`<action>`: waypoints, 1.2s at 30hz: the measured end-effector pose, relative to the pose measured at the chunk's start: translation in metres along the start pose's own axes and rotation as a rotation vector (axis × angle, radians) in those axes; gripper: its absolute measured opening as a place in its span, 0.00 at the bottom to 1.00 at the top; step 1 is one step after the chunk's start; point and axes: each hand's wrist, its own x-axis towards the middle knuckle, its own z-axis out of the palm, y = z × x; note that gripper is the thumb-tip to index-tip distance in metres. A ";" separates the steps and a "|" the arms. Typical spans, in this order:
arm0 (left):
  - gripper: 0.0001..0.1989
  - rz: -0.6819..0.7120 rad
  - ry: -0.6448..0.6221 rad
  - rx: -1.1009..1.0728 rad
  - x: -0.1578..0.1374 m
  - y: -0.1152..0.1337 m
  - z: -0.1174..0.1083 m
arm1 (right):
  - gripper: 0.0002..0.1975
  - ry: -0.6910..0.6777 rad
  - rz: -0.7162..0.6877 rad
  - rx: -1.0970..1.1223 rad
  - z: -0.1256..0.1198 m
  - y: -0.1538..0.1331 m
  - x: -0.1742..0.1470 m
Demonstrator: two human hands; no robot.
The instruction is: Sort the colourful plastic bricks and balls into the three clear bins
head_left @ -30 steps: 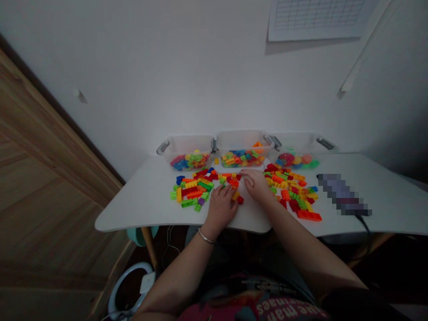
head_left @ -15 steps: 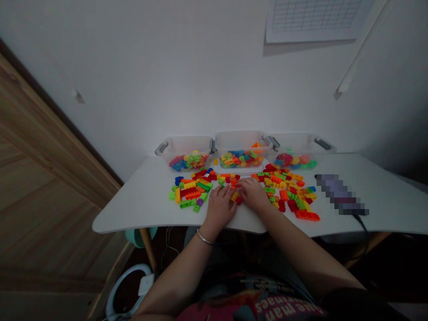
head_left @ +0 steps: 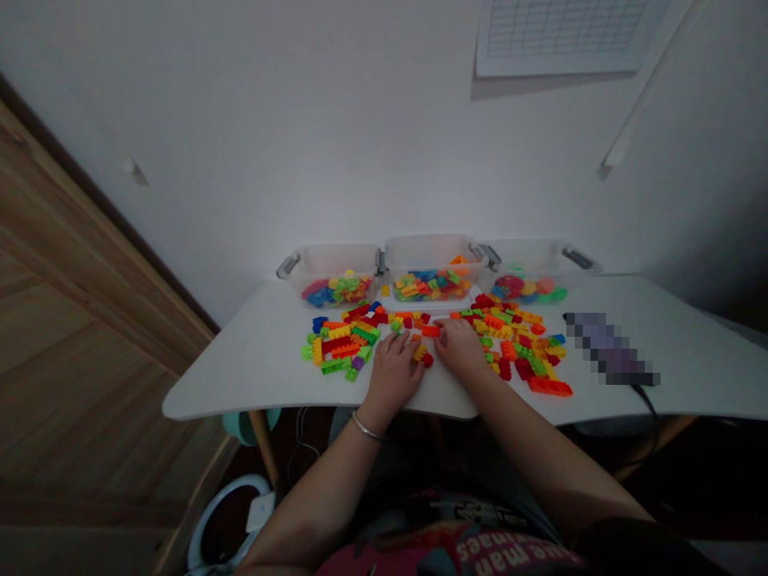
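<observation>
My left hand (head_left: 394, 368) rests low over the white table with fingers curled round a yellow toy brick (head_left: 420, 353). A dark red brick (head_left: 427, 360) sits against that brick's right end; whether the two are joined I cannot tell. My right hand (head_left: 459, 346) pinches one end of an orange brick (head_left: 430, 330), a short way behind the yellow one. Its thumb is partly hidden. Left of my hands lies a loose group of coloured bricks, among them a green brick (head_left: 336, 366). Another group spreads on the right, with a long orange-red brick (head_left: 550, 387) at its front.
Three clear plastic bins stand along the wall: a left bin (head_left: 300, 262), a middle bin (head_left: 414, 248) and a right bin (head_left: 528, 252), all holding coloured pieces. A blurred-out phone-like device (head_left: 609, 348) with a cable lies on the table's right (head_left: 690, 352).
My right hand has drawn slightly away from my left, and the orange brick now shows between them. The left hand has hardly moved.
</observation>
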 end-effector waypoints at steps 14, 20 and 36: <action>0.23 0.009 0.024 -0.038 0.000 -0.003 0.002 | 0.13 0.253 0.086 0.357 0.000 0.023 0.018; 0.23 0.019 0.035 -0.036 0.000 -0.004 0.002 | 0.17 0.513 0.163 0.588 -0.029 0.029 0.061; 0.21 0.025 0.039 -0.016 0.000 -0.004 0.004 | 0.14 0.298 0.344 0.181 -0.053 -0.002 0.135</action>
